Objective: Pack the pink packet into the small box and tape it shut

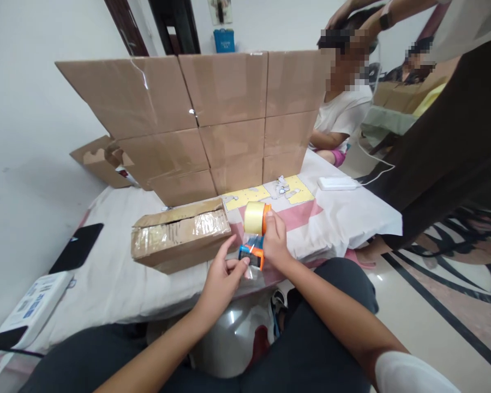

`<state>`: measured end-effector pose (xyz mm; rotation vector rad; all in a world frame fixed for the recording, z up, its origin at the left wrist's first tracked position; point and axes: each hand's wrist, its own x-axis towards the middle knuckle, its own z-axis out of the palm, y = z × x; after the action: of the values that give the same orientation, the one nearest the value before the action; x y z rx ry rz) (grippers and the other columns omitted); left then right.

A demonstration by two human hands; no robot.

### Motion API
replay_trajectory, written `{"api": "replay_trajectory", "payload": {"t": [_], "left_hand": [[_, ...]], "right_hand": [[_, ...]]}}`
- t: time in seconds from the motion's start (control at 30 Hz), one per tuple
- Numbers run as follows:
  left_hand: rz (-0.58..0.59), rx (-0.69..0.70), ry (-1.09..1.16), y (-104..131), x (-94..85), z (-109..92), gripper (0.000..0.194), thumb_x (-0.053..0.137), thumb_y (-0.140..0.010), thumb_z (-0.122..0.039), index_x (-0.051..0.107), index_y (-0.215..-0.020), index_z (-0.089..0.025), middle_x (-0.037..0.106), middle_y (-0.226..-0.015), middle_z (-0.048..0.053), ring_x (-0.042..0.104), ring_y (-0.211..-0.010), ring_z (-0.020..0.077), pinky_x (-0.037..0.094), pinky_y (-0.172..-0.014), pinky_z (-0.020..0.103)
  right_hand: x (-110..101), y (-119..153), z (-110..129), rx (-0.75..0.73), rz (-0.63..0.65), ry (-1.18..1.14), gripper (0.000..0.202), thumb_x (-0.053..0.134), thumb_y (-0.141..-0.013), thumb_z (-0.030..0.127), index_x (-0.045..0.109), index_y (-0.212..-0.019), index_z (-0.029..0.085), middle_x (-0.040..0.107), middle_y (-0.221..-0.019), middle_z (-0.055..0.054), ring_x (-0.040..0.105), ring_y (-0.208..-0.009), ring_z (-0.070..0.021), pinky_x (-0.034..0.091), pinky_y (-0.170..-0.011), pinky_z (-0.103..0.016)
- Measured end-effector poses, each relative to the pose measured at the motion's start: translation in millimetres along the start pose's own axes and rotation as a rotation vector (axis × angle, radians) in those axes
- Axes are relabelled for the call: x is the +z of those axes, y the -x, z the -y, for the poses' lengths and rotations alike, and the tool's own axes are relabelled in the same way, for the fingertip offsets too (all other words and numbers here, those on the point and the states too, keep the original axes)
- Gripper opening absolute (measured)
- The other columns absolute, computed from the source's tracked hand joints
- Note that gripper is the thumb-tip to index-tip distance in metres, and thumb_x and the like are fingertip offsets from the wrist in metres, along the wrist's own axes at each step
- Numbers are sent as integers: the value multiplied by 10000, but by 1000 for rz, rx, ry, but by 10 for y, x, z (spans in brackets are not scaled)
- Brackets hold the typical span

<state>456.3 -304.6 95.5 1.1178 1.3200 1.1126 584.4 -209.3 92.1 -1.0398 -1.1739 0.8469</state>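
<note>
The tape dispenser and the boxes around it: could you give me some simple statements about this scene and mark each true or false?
1. The right hand holds the tape dispenser. True.
2. The roll of tape is bright red. False: it is pale yellow.
3. A large cardboard panel stands up behind the taped box. True.
4. The taped box lies to the right of the dispenser in the picture. False: it lies to the left.
5. The left hand is on the cardboard panel. False: it is at the dispenser's blue-and-black end.
</note>
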Motion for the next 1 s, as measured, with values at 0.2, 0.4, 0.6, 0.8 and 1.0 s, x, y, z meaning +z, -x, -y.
{"api": "replay_trajectory", "payload": {"t": [0.2, 0.4, 0.6, 0.8, 1.0], "left_hand": [[1, 29, 14, 6, -19, -45, 783, 703, -863, -399, 322, -1512, -184, 648, -633, -54, 629, -645, 134, 441, -645, 225], [27, 10, 4, -39, -54, -6, 735, 709, -844, -343, 353, -1460, -158, 708, -735, -10, 650, -728, 147, 472, -728, 261], [19, 35, -32, -11, -29, -67, 651, 682, -867, -327, 376, -1417, -160, 686, -697, -25, 643, -723, 151, 447, -707, 258], [-17, 63, -40, 24, 23, -49, 587, 684, -879, -350, 414, -1376, -193, 674, -710, -30, 660, -760, 160, 445, -711, 261], [-41, 8, -35, 33, 13, -29, 641, 726, -847, -384, 398, -1370, -208, 728, -747, -3, 679, -765, 168, 458, -733, 270]], "right_hand": [[6, -23, -26, 2, -30, -40, 442, 392, -988, 591, 538, -800, 218, 516, -748, 11, 500, -721, -160, 462, -706, -309], [2, -67, -18, -37, -12, -66, 425, 395, -1003, 570, 492, -780, 222, 467, -726, 24, 454, -684, -142, 422, -650, -283], [-18, -94, -10, -112, 29, -55, 432, 358, -1024, 555, 417, -736, 238, 411, -695, 29, 399, -639, -143, 391, -615, -295], [-18, -128, 1, -76, 3, -67, 426, 369, -1024, 538, 392, -720, 241, 397, -689, 31, 397, -639, -141, 398, -610, -291], [8, -81, 12, -22, -7, -94, 430, 401, -1000, 570, 442, -738, 232, 440, -706, 27, 445, -677, -141, 448, -664, -289]]}}
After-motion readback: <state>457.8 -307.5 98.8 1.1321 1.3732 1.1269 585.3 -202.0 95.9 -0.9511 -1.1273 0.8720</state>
